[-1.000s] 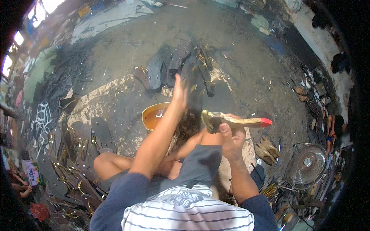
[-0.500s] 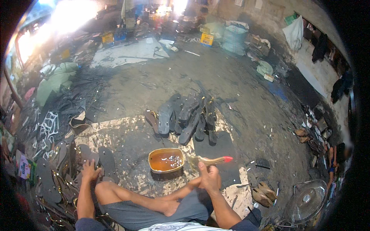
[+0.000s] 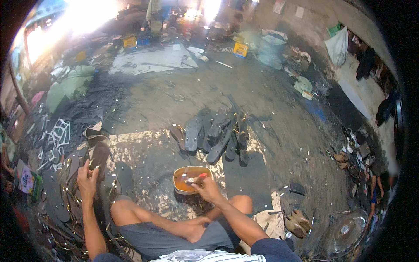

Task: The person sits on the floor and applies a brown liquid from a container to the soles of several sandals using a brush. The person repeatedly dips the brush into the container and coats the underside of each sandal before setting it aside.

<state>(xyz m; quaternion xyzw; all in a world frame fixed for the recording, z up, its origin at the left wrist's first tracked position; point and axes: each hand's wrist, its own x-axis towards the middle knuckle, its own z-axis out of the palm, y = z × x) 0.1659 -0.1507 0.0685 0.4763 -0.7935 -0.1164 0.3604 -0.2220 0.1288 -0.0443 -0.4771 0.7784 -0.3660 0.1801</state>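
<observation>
My right hand (image 3: 208,191) grips a paintbrush (image 3: 201,176) with a red-tipped handle. Its bristle end is down in a small tub (image 3: 185,192) of amber liquid, which sits on the floor mat before my crossed legs. To the left, my left hand (image 3: 87,181) holds a dark brown flip-flop (image 3: 101,156) by its near end, raised over a heap of sandals. Another dark sole (image 3: 125,178) lies just right of that heap. Beyond the tub, several dark flip-flops (image 3: 218,131) rest side by side on the mat's far edge.
A black sheet (image 3: 248,185) covers the mat's right part. Brown shoes (image 3: 298,222) and a round fan (image 3: 345,229) stand at the lower right. White strap cut-outs (image 3: 59,137) lie at left. Sacks (image 3: 269,52) and a yellow box (image 3: 240,49) are at the back.
My right hand has moved left and brought the brush from beside the tub into the liquid. My left hand has lifted a flip-flop from the heap at left.
</observation>
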